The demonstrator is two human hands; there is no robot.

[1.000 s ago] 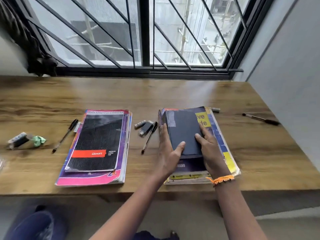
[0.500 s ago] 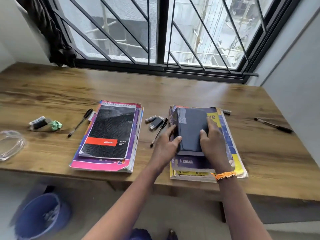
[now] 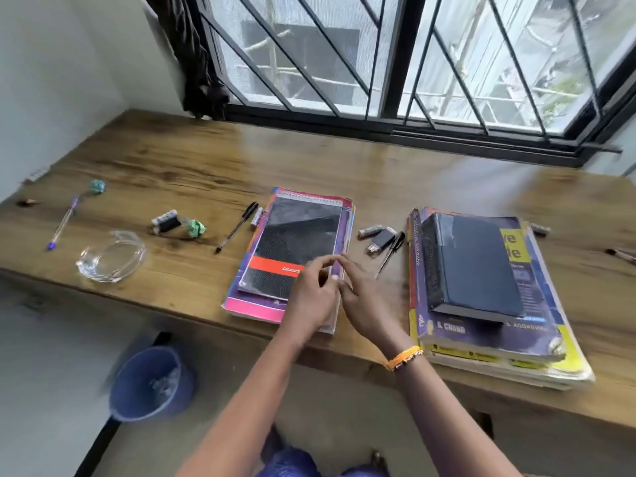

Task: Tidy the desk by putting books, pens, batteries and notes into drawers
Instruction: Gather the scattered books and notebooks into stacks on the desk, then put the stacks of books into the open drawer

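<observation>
Two book stacks lie on the wooden desk [image 3: 344, 166]. The left stack has a black spiral pad [image 3: 296, 242] on pink books. The right stack carries a dark blue book [image 3: 478, 266] on top. My left hand [image 3: 315, 294] and my right hand [image 3: 364, 297] hover side by side over the right front corner of the left stack, fingers relaxed, holding nothing. Black pens lie left of the pad [image 3: 237, 227] and between the stacks [image 3: 390, 251]. A purple pen [image 3: 63, 222] lies far left. Batteries [image 3: 370, 231] and a small black device [image 3: 382, 239] sit between the stacks.
A glass dish [image 3: 112, 256] stands near the front left edge. Crumpled green notes [image 3: 196, 228] and a small black-and-white item [image 3: 167, 220] lie beside it. Another pen [image 3: 621, 254] is at the far right. A blue bin [image 3: 153, 382] stands on the floor under the desk.
Both hands let go of the dark blue book on the right stack and moved left to the corner of the left stack. The view swung left.
</observation>
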